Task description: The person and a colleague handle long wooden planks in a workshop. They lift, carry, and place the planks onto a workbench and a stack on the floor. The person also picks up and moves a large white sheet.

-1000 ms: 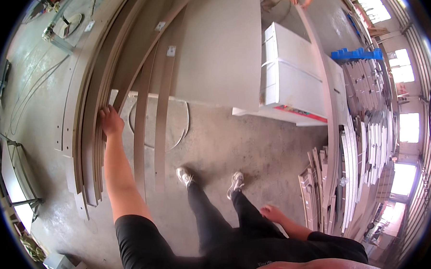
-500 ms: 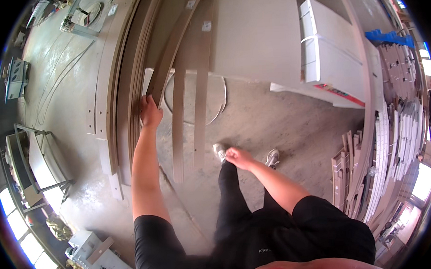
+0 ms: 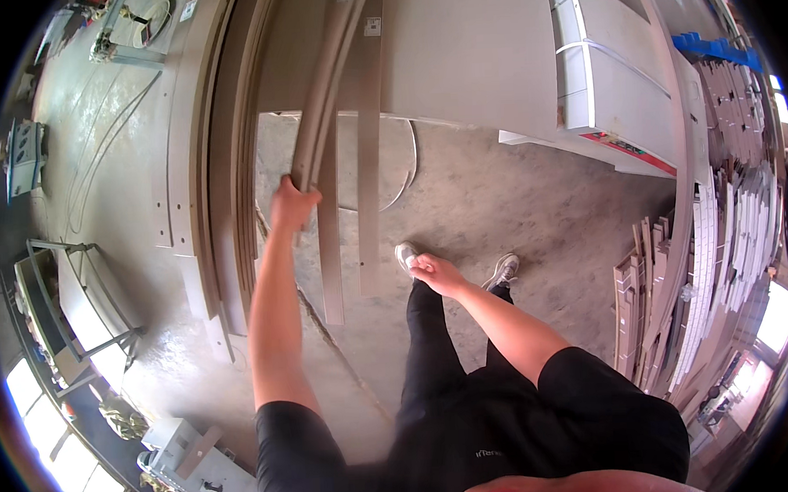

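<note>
My left hand (image 3: pixel 293 205) is wrapped round the near end of a long taupe strip (image 3: pixel 318 109), which slants away to the far side and shows a lengthwise edge or groove. Just left of that hand lies a stack of similar long strips (image 3: pixel 224 139), with several ends jutting toward me. Two more flat strips, one of them a strip with a small white label (image 3: pixel 369 141), lie right of the held one, their near ends sticking out past a broad taupe panel (image 3: pixel 465 58). My right hand (image 3: pixel 439 275) hangs in front of my legs, fingers curled in, nothing visible in it.
White cartons with a strap (image 3: pixel 620 78) stand at the far right. Bundled brown and white profiles (image 3: pixel 727 231) fill the right side. A metal-framed stand (image 3: pixel 88 294) is at left, a grey machine (image 3: pixel 197 466) at lower left. A thin hose (image 3: pixel 412 162) curves over the floor.
My left hand has shifted right, away from the stack, bringing the strip's near end along. The strip now looks tilted on its edge. My right hand has barely moved.
</note>
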Demonstrator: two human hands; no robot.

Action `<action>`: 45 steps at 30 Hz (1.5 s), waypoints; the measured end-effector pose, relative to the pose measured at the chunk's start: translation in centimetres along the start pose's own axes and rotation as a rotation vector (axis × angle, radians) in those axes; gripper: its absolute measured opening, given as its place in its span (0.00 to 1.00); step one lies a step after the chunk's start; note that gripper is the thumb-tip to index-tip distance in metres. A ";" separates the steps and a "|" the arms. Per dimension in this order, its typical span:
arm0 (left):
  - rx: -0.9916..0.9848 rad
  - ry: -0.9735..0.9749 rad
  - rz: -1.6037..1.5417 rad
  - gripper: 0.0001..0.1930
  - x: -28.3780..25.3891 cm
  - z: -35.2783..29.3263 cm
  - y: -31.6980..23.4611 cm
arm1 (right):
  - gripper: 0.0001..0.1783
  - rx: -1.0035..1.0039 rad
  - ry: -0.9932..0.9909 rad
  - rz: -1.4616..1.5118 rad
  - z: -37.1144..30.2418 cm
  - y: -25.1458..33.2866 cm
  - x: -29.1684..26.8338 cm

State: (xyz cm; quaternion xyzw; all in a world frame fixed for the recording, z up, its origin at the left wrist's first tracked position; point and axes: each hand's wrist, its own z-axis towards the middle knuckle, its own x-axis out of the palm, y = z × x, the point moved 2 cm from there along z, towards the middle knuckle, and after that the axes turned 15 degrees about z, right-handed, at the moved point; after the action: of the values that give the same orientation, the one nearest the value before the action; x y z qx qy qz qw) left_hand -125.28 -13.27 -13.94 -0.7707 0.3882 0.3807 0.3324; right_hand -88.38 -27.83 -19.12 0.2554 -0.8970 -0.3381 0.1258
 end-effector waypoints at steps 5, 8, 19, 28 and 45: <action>-0.049 -0.124 -0.134 0.45 8.9 -7.5 1.4 | 0.43 -0.017 0.006 0.171 4.9 2.1 3.9; -0.024 0.037 -0.347 0.42 10.9 -10.9 2.1 | 0.39 0.093 0.065 0.423 7.1 2.6 6.8; -0.116 0.258 -0.556 0.34 11.1 -19.5 -10.6 | 0.36 0.193 0.025 0.979 -0.4 -0.2 -0.2; 0.555 0.068 0.032 0.33 17.7 -26.7 -27.1 | 0.25 -0.039 0.017 0.904 -12.6 -1.4 -16.0; -0.038 0.842 -1.482 0.51 14.9 -26.0 -53.2 | 0.44 0.197 -0.299 0.413 -68.0 -24.2 -21.8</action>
State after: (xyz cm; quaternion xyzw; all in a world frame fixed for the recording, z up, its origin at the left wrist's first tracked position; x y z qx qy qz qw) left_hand -65.37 -13.97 -2.26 -0.9083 -0.1316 -0.2472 0.3108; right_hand -33.95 -68.41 13.80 0.0256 -0.9673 -0.2502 0.0328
